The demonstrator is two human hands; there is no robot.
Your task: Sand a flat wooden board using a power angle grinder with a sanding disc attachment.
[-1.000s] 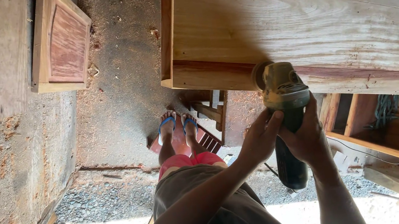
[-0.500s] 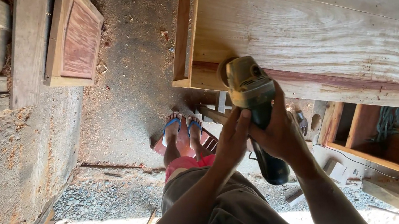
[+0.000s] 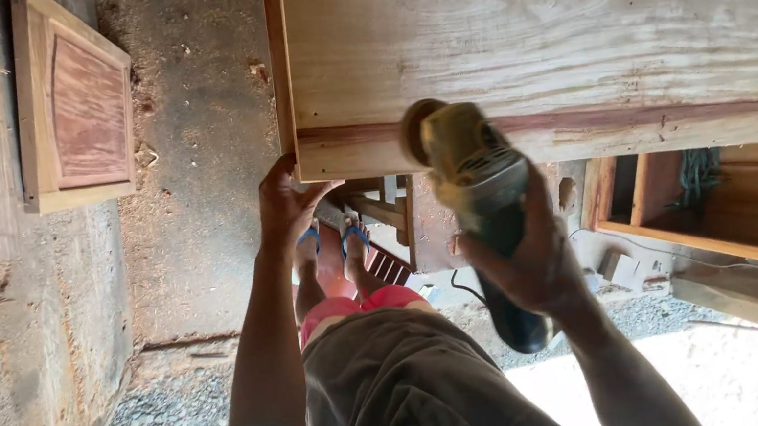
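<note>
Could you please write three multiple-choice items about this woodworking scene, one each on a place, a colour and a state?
1. Where is the left hand?
A. on the near corner of the large pale wooden panel
B. on the grinder
C. on the small framed reddish wooden panel

2. What colour is the head of the handheld angle grinder?
A. blue
B. dusty yellow
C. white

3. How is the grinder held?
A. lying on the ground
B. in both hands
C. in the right hand alone, disc at the panel's edge

Answers:
1 A, the fingers grip that corner.
2 B, the housing looks yellow.
3 C, only the right hand wraps its dark body.
</note>
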